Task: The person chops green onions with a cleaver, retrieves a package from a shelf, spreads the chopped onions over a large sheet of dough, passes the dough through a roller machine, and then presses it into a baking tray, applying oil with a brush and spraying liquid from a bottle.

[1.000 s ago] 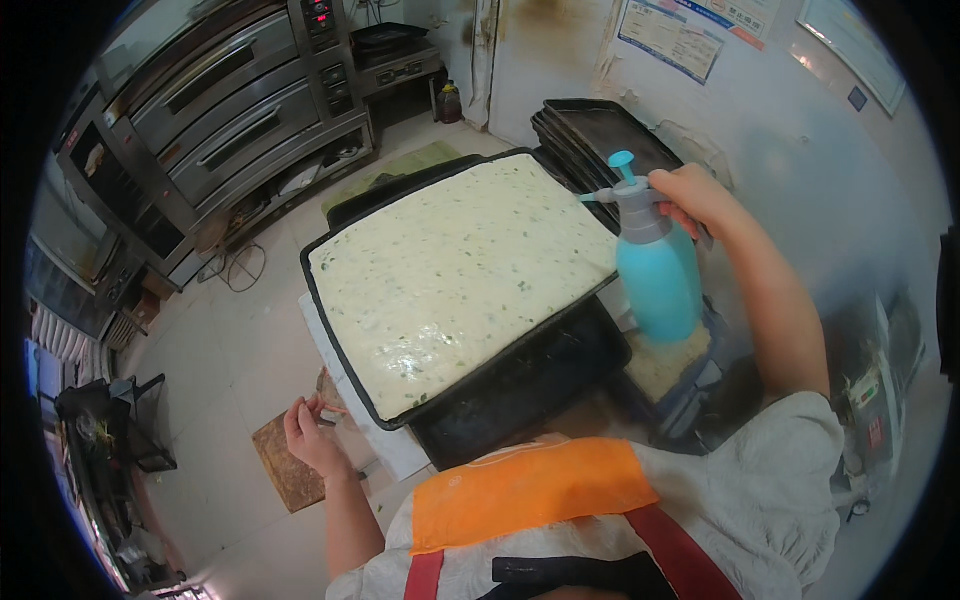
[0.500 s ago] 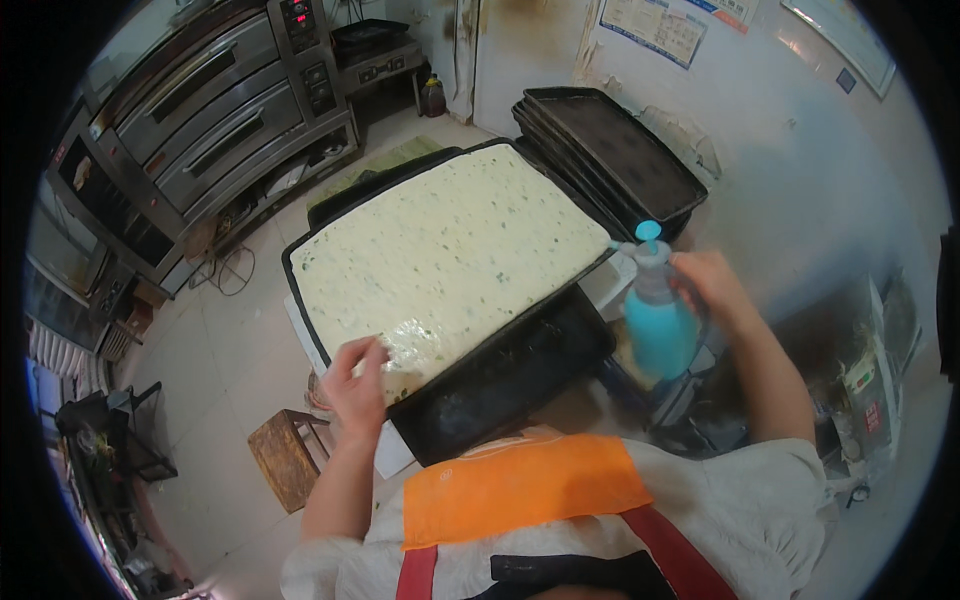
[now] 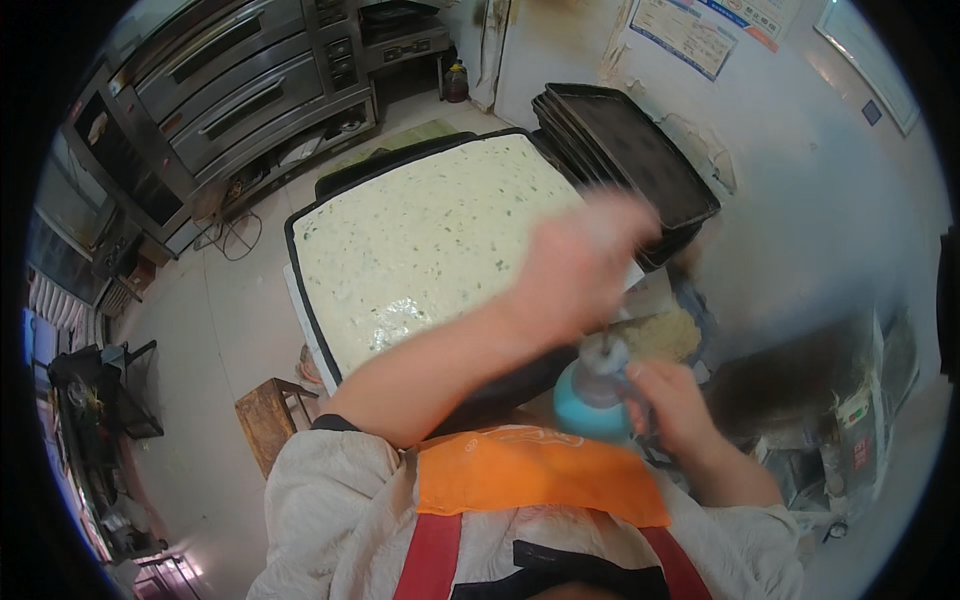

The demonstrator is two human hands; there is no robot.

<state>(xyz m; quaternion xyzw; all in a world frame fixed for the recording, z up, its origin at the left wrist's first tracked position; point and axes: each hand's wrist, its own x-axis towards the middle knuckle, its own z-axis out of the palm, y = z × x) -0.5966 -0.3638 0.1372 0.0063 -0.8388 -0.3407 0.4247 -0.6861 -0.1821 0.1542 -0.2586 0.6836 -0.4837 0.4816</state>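
Note:
A large dark tray is filled with pale batter flecked with green, with a glossy patch near its lower left. My right hand is wrapped round the handle of a blue pressure sprayer with a grey top, close to my apron. My left arm reaches across the tray's near side. My left hand hangs over the tray's right end, just above the sprayer, smeared by motion. A thin dark rod shows between this hand and the sprayer's top. The sprayer's blue knob is out of sight; whether my left fingers hold it is unclear.
Stacked black baking trays stand beyond the tray on the right, near the wall. A steel deck oven fills the back left. A wooden stool stands on the floor at lower left. A dark bottle stands at the back.
My left hand has left the tray's near left corner and swung right, to above the sprayer. My right hand has brought the sprayer inward, toward my apron. The view has shifted slightly.

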